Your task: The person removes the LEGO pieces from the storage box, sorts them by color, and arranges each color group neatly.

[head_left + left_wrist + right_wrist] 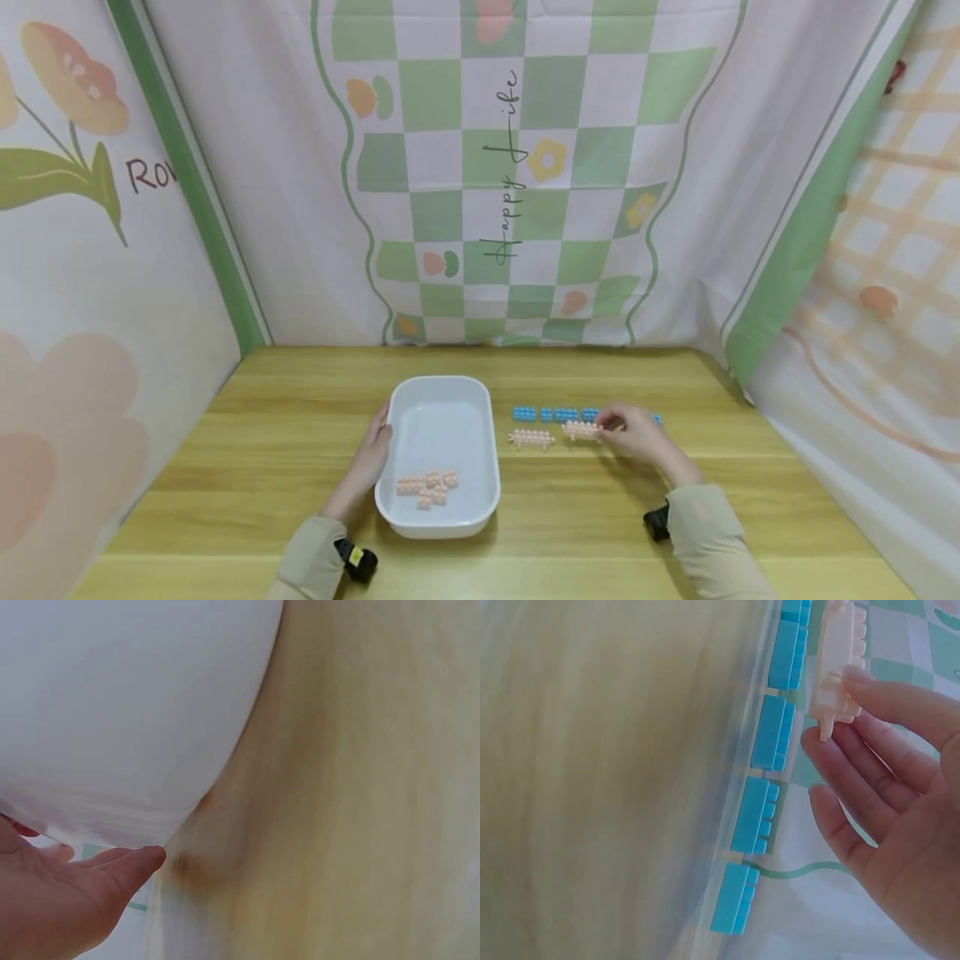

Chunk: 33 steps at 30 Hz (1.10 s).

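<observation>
My right hand [633,432] pinches a pale pink toy building brick [838,652], long and studded with small pegs, between thumb and fingers. In the head view this brick [580,430] is just in front of the blue row. A similar long pink brick [531,437] lies to its left on the table. My left hand [372,454] rests against the left side of a white rectangular tub [480,521], thumb by the rim; in the left wrist view the left hand [71,896] touches the tub's outer wall [127,727]. Several pink bricks [427,485] lie inside the tub's near end.
A row of blue bricks [566,414] runs along the table behind the pink ones, partly covered by my right hand. The wooden table [585,533] ends at a patterned curtain [510,292] at the back, with more curtains on both sides.
</observation>
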Each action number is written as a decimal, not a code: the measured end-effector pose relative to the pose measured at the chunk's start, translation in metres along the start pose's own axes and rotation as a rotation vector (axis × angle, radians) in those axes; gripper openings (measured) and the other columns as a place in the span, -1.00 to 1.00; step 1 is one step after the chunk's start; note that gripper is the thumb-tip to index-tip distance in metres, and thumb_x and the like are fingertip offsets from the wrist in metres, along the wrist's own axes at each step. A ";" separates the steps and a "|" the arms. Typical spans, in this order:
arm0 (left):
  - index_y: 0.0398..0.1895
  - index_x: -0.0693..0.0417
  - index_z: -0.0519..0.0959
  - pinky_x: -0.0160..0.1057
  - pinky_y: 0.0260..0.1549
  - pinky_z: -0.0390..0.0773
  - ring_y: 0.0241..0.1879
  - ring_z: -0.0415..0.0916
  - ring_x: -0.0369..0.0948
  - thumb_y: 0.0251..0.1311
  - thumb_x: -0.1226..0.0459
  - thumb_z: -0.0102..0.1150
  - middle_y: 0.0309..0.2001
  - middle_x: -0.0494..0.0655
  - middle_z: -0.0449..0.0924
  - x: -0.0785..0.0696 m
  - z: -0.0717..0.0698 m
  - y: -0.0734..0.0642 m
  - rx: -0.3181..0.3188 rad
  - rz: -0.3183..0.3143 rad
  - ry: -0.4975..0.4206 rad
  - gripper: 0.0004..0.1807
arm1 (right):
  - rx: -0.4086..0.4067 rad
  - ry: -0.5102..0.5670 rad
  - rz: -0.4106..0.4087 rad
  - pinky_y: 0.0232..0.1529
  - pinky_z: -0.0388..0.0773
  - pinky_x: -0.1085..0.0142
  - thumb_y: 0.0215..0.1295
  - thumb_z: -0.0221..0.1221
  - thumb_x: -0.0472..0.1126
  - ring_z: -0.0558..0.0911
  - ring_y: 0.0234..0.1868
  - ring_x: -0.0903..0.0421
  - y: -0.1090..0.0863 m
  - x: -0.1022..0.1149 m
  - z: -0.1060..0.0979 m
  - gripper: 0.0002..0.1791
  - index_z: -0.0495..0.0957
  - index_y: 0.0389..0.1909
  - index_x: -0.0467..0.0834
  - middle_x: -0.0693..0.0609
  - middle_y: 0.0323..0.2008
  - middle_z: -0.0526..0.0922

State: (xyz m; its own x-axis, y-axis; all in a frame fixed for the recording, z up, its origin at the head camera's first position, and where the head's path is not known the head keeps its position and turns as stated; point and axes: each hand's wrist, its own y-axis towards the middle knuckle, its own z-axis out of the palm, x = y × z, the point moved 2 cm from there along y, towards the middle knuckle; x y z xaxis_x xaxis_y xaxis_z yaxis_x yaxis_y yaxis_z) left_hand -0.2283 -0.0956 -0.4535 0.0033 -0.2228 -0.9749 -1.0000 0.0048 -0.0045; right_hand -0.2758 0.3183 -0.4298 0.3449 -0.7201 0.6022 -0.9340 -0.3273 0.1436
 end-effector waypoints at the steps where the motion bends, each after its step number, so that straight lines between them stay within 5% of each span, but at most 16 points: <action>1: 0.47 0.18 -0.15 0.12 0.15 0.38 0.14 0.36 0.23 0.44 0.25 -0.42 0.26 0.45 0.21 0.000 0.000 0.000 0.001 0.002 -0.003 -0.42 | 0.009 0.002 0.000 -0.26 0.55 0.26 0.16 0.23 -0.28 0.58 -0.29 0.10 0.000 0.000 0.000 -0.87 0.60 -0.28 -0.22 -0.03 -0.34 0.64; 16: 0.48 0.17 -0.15 0.08 0.05 0.48 0.07 0.43 0.21 0.46 0.22 -0.42 0.20 0.45 0.29 0.001 0.000 -0.001 0.001 0.005 0.001 -0.42 | 0.115 0.003 0.015 -0.33 0.51 0.32 0.18 0.23 -0.25 0.55 -0.32 0.16 0.001 0.002 0.005 -0.90 0.59 -0.31 -0.19 0.02 -0.36 0.62; 33: 0.48 0.17 -0.15 0.08 0.06 0.47 0.07 0.42 0.21 0.46 0.22 -0.42 0.19 0.44 0.30 -0.002 -0.001 -0.003 0.007 0.014 0.000 -0.42 | 0.128 -0.013 0.083 -0.30 0.55 0.24 0.12 0.27 -0.27 0.57 -0.31 0.13 0.003 0.001 0.008 -0.88 0.59 -0.33 -0.21 0.01 -0.36 0.63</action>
State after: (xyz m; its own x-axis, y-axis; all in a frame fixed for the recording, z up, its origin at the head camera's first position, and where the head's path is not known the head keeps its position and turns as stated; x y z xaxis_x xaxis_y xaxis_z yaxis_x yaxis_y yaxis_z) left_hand -0.2257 -0.0959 -0.4514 -0.0107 -0.2227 -0.9748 -0.9999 0.0152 0.0075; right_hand -0.2773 0.3117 -0.4345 0.2686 -0.7555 0.5975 -0.9400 -0.3410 -0.0086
